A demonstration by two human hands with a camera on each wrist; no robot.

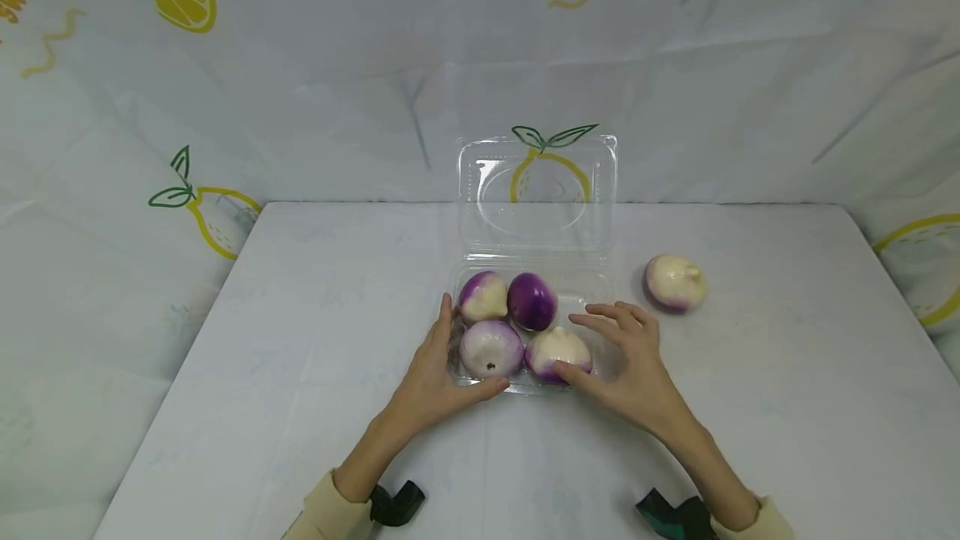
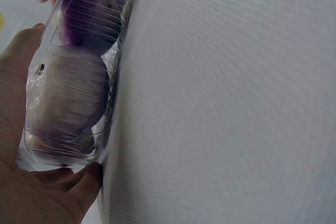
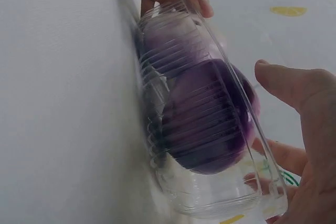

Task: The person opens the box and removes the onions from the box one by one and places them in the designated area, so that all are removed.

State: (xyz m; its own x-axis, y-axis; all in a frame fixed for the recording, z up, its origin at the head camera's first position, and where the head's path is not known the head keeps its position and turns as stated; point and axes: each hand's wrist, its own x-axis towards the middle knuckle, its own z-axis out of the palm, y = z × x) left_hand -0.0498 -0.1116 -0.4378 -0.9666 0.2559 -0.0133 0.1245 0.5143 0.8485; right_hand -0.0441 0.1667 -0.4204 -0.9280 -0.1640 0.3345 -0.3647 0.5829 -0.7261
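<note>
A clear plastic clamshell box [image 1: 536,390] stands with its lid [image 1: 536,227] raised at the back. Several glossy purple-and-white turnips fill its left and front: a two-tone one [image 1: 483,298], a deep purple one [image 1: 532,302], a pale one [image 1: 491,348] and a cream one [image 1: 560,350]. My left hand [image 1: 435,382] holds the box's front left corner, fingers along the side and thumb at the front rim. With fingers spread over the right side, my right hand [image 1: 630,365] has its thumb near the cream turnip; the right wrist view shows the thumb apart from the turnip [image 3: 210,116].
Another cream and purple turnip [image 1: 675,282] lies on the white table [image 1: 337,298], behind and right of the box. Behind the table hangs a white cloth [image 1: 337,107] with lemon prints. A black strap piece shows at each wrist.
</note>
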